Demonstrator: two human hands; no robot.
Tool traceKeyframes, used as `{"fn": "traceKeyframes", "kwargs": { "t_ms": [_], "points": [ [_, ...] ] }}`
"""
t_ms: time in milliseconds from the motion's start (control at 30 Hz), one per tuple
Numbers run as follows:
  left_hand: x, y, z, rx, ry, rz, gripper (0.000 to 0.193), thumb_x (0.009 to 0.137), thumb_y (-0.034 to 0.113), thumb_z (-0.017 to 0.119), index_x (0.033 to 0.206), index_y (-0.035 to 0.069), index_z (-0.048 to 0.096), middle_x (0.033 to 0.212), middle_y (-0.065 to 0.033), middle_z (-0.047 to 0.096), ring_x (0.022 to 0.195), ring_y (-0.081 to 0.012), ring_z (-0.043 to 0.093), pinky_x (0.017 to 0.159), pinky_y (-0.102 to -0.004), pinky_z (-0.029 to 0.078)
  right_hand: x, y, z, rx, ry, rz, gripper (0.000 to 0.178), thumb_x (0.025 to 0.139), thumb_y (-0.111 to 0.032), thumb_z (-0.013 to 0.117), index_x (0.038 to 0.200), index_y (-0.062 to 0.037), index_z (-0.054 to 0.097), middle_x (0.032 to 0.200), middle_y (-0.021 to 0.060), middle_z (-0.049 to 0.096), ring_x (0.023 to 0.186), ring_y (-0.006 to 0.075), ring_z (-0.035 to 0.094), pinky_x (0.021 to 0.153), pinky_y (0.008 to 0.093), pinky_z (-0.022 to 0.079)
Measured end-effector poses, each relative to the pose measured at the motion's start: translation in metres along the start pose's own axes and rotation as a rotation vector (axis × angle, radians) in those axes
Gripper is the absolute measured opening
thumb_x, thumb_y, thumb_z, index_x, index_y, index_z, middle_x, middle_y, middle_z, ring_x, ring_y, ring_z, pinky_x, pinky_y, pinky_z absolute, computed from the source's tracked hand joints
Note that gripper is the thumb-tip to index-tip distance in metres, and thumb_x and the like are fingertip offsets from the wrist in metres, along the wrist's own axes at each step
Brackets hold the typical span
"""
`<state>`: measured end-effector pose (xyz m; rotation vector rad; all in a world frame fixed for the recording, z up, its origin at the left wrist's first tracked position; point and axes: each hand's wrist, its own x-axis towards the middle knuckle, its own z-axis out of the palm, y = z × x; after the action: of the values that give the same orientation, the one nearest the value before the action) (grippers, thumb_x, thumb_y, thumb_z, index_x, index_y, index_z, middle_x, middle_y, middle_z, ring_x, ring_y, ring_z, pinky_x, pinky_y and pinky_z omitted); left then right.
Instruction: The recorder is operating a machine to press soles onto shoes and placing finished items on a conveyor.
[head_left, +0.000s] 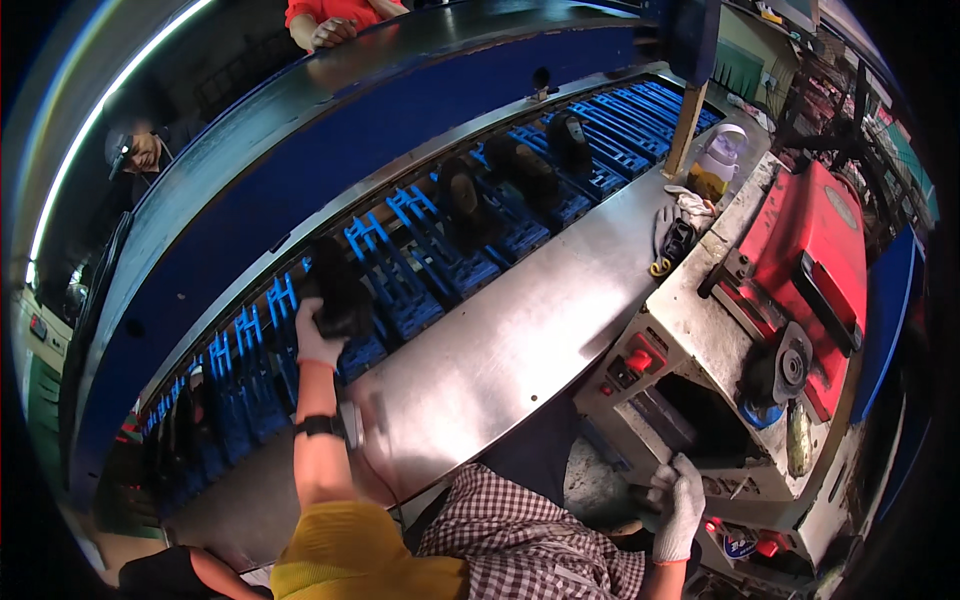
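My left hand (pixel 318 338), in a white glove, reaches over the conveyor and grips the edge of a dark shoe (pixel 342 292); some of its fingers are hidden. This shoe sits on the blue slatted racks (pixel 415 300) of the conveyor. Farther along the same racks stand more dark shoes (pixel 462 198), one of them a bulky one (pixel 525 168). My right hand (pixel 679 500), gloved in white too, is raised at the right beside a machine cabinet. Its fingers are loosely bent and a little apart, with nothing visible in them.
A bare metal ledge (pixel 500 345) runs along the conveyor's near side. To the right stands a machine with a red cover (pixel 815 270) and a red switch (pixel 640 360). A bottle (pixel 720 160) and gloves (pixel 690 205) lie near it. Other people are across the conveyor and at lower left.
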<state>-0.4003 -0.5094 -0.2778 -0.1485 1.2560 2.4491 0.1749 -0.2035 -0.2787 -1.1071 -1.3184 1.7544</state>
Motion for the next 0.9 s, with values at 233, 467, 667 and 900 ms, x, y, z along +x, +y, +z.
{"fn": "traceKeyframes", "kwargs": {
  "t_ms": [233,467,667,900],
  "points": [
    [-0.160,-0.040,0.102,-0.102,-0.662,-0.251,0.102,0.074,0.038,0.068,0.159,-0.002,0.028,0.144,-0.0395,0.048,0.123,-0.0432,0.061,0.109,-0.0518,0.051,-0.004,-0.072,0.076,-0.052,-0.564,-0.043,0.059,0.103,-0.026,0.060,0.151,0.0033,0.045,0.138,0.0179,0.063,0.123,0.0256,0.062,0.104,0.0371,0.050],
    [-0.242,-0.096,0.207,-0.141,-0.850,-0.536,0.091,0.068,0.009,0.073,0.153,-0.005,0.041,0.147,-0.0222,0.055,0.131,-0.0367,0.059,0.115,-0.0467,0.046,-0.032,-0.134,0.104,-0.127,-0.733,-0.339,0.102,0.090,-0.014,0.066,0.166,-0.0025,0.000,0.174,0.0182,0.006,0.160,0.0273,0.014,0.128,0.0388,0.013],
    [-0.345,-0.131,0.330,0.329,-1.315,-0.149,0.116,0.081,0.042,0.084,0.164,-0.002,0.017,0.164,-0.0166,0.036,0.150,-0.0329,0.038,0.124,-0.0429,0.029,-0.062,-0.155,-0.002,0.150,-0.351,-0.550,0.113,0.089,-0.047,0.075,0.166,0.0006,0.006,0.174,0.0164,0.009,0.160,0.0250,0.011,0.128,0.0380,0.011],
    [-0.403,-0.164,0.458,0.418,-1.678,0.404,0.117,0.091,0.063,0.069,0.165,-0.002,0.006,0.164,-0.0290,0.031,0.154,-0.0384,0.031,0.126,-0.0451,0.023,-0.126,-0.243,-0.155,0.171,0.130,-0.450,0.083,0.088,-0.035,0.058,0.156,0.0055,0.036,0.152,0.0186,0.050,0.138,0.0232,0.053,0.118,0.0360,0.039]
  ]
}}
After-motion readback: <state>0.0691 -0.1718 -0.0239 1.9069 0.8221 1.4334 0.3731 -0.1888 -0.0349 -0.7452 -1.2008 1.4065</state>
